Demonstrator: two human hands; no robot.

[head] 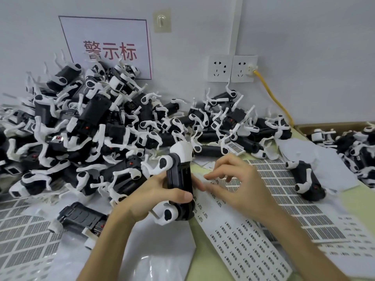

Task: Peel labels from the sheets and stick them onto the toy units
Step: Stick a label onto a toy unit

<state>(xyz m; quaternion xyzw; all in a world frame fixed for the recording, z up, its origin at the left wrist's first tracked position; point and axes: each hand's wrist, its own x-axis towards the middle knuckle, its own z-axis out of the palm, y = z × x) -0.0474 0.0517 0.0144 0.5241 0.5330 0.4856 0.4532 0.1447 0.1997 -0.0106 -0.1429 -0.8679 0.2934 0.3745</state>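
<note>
Black-and-white toy point(179, 179): held on end in the left hand point(150, 196), in the middle of the view, between the pile and the label sheet; grip wrapped round the black body, thumb laid across its front, white legs seen above and below the hand

Right hand point(237, 184): set on the upper end of the label sheet point(243, 244), just beside the toy; grip narrow, fingers bent, thumb and forefinger pinched at the sheet's top edge; whether a single label is lifted cannot be told, the spot being blurred

Label sheet: white, printed with rows of small dark labels, laid slantwise on the counter point(357, 209)

Grid sheet point(294, 201): larger grey labels in blocks, laid partly under the label sheet and the right forearm; more of the kind point(24, 238) at lower left

Pile point(91, 128): many like toys heaped against the wall at left; a smaller heap point(233, 120) below the sockets point(231, 67)

Single toy point(306, 179): laid on its side on white paper at right

Box point(355, 147): cardboard, far right, toys inside

Wall: sign point(107, 47) with red characters, hook point(161, 21), yellow cable point(272, 96) plugged into the right socket
</note>
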